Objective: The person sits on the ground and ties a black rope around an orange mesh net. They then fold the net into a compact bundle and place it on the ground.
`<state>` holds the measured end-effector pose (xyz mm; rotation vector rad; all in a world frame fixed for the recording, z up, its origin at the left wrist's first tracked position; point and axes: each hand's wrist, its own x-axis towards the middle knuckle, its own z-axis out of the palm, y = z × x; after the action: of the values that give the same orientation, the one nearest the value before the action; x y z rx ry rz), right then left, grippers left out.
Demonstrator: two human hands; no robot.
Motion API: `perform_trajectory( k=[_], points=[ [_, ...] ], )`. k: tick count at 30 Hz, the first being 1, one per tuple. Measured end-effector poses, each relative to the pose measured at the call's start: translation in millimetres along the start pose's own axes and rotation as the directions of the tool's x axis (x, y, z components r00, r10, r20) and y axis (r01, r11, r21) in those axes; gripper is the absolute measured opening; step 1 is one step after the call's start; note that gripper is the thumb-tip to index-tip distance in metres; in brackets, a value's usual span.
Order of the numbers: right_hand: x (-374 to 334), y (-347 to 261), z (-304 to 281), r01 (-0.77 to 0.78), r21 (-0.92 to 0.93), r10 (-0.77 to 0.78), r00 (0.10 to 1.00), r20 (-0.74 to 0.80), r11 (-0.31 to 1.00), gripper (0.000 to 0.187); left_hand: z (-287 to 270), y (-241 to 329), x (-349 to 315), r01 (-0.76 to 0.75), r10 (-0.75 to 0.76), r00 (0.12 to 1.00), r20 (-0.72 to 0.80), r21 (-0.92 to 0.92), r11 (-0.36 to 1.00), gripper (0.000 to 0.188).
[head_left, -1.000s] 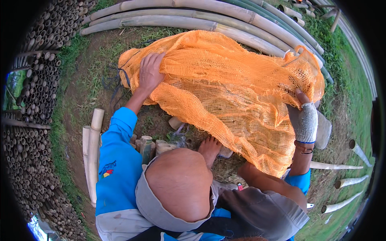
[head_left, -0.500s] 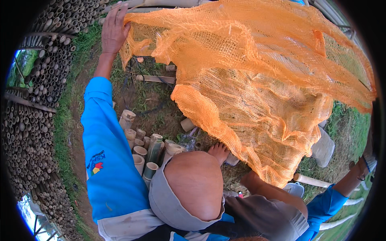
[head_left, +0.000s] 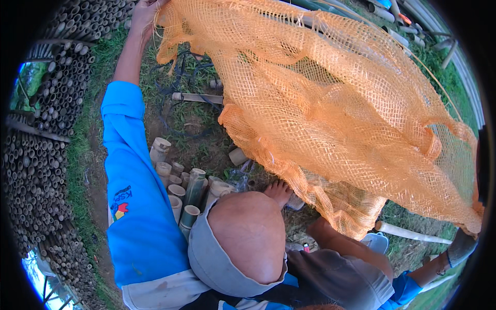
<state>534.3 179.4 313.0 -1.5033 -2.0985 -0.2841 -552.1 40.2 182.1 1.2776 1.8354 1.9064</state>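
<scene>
A wide piece of orange mesh netting is spread between my two hands, sagging in loose folds. At the upper left, my left hand pinches one corner of it, partly cut off by the picture's top edge. On the far right, my right hand, in a grey glove, is closed at the netting's other end; its fingertips are partly hidden by the mesh. The netting's lower fold hangs close to my bare foot and over part of my leg.
Cut bamboo pieces stand upright left of my knee. Stacked bamboo poles line the left side. A bamboo slat and dark cord lie on the grass. A pale pole lies at right.
My left hand has moved up toward the top edge, drawing its corner along. The right hand has come lower, and the netting has pulled away from the upper right, uncovering grass and poles.
</scene>
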Motion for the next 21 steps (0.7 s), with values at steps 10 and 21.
perform_trajectory(
  k=[10,21],
  points=[
    [-83,162,34,-0.379,0.853,0.354,0.901,0.251,0.360,0.050,86,-151,-169,0.210,-0.466,0.798,0.383,0.548,0.810,0.077],
    [-169,59,95,-0.507,0.481,0.407,0.862,0.302,0.716,0.078,114,-118,-231,-0.149,0.083,0.989,0.125,0.729,0.668,0.045]
  ],
)
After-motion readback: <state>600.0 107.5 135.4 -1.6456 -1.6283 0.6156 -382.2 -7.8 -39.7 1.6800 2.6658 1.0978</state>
